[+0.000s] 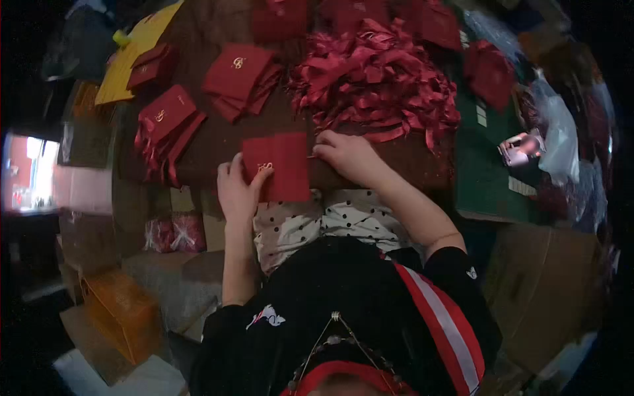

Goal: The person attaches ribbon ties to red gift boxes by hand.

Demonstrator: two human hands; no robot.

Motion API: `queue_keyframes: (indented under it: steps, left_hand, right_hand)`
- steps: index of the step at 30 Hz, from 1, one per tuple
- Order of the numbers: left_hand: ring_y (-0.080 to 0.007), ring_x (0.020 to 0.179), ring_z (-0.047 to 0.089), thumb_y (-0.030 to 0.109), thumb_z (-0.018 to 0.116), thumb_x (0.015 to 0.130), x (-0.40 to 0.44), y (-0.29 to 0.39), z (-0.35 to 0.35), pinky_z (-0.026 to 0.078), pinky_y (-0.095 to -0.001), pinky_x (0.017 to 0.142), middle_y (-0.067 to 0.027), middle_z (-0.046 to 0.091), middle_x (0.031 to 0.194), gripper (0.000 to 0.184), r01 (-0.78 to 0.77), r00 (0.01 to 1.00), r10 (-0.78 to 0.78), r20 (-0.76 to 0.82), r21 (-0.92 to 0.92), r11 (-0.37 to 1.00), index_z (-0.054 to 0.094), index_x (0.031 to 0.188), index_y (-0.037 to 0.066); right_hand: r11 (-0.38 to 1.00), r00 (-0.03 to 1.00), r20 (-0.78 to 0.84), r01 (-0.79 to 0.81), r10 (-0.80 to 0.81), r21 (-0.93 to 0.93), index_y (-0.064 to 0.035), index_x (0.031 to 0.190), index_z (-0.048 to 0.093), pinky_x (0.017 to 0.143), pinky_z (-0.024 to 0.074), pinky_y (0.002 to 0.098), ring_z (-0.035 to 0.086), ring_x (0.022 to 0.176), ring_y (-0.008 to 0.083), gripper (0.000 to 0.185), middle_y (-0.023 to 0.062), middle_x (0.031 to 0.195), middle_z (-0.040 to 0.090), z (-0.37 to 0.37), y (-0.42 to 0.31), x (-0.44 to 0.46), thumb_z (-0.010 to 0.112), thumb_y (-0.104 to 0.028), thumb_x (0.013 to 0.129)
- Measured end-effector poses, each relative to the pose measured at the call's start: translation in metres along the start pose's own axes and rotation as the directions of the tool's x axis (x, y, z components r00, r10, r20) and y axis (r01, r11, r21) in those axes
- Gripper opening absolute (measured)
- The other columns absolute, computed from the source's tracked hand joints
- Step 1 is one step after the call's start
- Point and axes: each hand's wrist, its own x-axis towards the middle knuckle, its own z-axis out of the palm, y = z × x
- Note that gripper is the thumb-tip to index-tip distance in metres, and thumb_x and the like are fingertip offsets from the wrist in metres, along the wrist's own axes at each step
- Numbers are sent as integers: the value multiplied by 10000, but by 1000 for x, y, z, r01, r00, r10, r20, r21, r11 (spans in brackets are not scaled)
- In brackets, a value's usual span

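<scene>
A flat red pouch (pixel 287 175) with a gold logo lies at the near edge of the brown table, partly above my lap. My left hand (pixel 239 188) grips its left side, thumb on top by the logo and fingers at the edge. Just off the pouch's right edge is my right hand (pixel 343 155), its fingers curled in a pinch. A thin pale sliver shows at those fingertips, too small to name. Beyond my hands lies a heap of shiny red ribbons (pixel 376 82).
Stacks of red pouches lie at the far left (pixel 241 69) and nearer left (pixel 165 115), with ribbon ends hanging. A yellow sheet (pixel 142 49) is at the back left. On the right are a green surface (pixel 485 178), a phone (pixel 522 148) and clear plastic wrap (pixel 558 132). Cardboard boxes (pixel 545 290) stand below.
</scene>
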Motion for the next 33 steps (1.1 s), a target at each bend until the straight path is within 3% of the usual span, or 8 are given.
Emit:
queue_keyframes:
  steps: [8, 11, 13, 17, 24, 28, 31, 33]
  left_hand:
    - [-369, 1070, 585, 459, 855, 721, 15, 6, 18, 481, -461, 915, -166, 585, 1144, 706, -5, 999, 13, -52, 166, 986, 625, 1228, 26]
    - [-372, 1086, 579, 462, 847, 735, 15, 10, 18, 477, -461, 924, -172, 580, 1159, 714, -12, 998, 22, -58, 170, 985, 610, 1246, 24]
    - [-373, 1095, 575, 464, 842, 743, 14, 16, 16, 475, -462, 929, -175, 577, 1164, 714, -8, 999, 15, -50, 136, 991, 604, 1251, 23]
    - [-374, 1089, 574, 429, 865, 729, 15, 15, 16, 475, -467, 920, -178, 579, 1149, 702, 22, 999, -18, -42, 90, 996, 604, 1233, 15]
    - [-273, 929, 596, 319, 909, 711, 14, -5, 38, 497, -382, 849, -110, 584, 987, 612, -85, 974, 55, -220, -130, 988, 610, 1148, 12]
    - [-91, 779, 495, 147, 871, 776, 8, 19, 24, 461, -236, 721, 17, 523, 865, 402, 72, 990, -124, -64, -528, 846, 609, 1052, 17]
    - [-61, 793, 491, 105, 847, 804, 7, 11, 38, 448, -210, 714, 32, 539, 888, 348, -8, 997, -50, -54, -750, 662, 612, 1047, 22]
    - [-52, 785, 502, 76, 834, 813, 5, 30, 31, 449, -203, 713, 35, 553, 882, 295, 90, 993, -121, 0, -664, 742, 649, 1036, 22]
  right_hand:
    - [828, 887, -255, -210, 385, 520, -50, 1040, 651, 706, 555, 399, 697, 850, 300, 163, 106, 948, 704, -53, -13, 18, 678, -160, 921]
    - [854, 729, -605, 54, 320, 517, -35, 1061, 660, 691, 536, 333, 703, 814, 181, 144, 77, 924, 718, -101, -3, 48, 658, -134, 957]
    - [660, 714, -522, 112, 466, 743, -42, 1085, 675, 707, 532, 282, 688, 856, 113, 135, 56, 960, 726, -140, -5, 61, 650, -118, 976]
    - [740, 546, -821, 482, 165, 469, -43, 1119, 701, 740, 547, 236, 683, 877, 90, 184, 51, 951, 719, -203, -7, 89, 711, -79, 939]
    - [740, 468, -884, 599, -15, 305, -41, 1074, 728, 742, 554, 226, 685, 886, 90, 160, 34, 942, 720, -210, -43, 88, 723, -43, 914]
    - [792, 734, -629, 215, 255, 571, -44, 1006, 750, 708, 539, 341, 681, 804, 192, 161, 90, 909, 711, -156, -51, 57, 742, -107, 859]
    - [784, 776, -532, 80, 338, 615, -36, 961, 740, 711, 532, 337, 686, 817, 214, 147, 98, 872, 698, -102, -45, 46, 746, -101, 830]
    - [759, 816, -385, -98, 432, 644, -30, 931, 728, 709, 536, 359, 691, 834, 243, 144, 108, 870, 693, -73, -45, 35, 749, -122, 822]
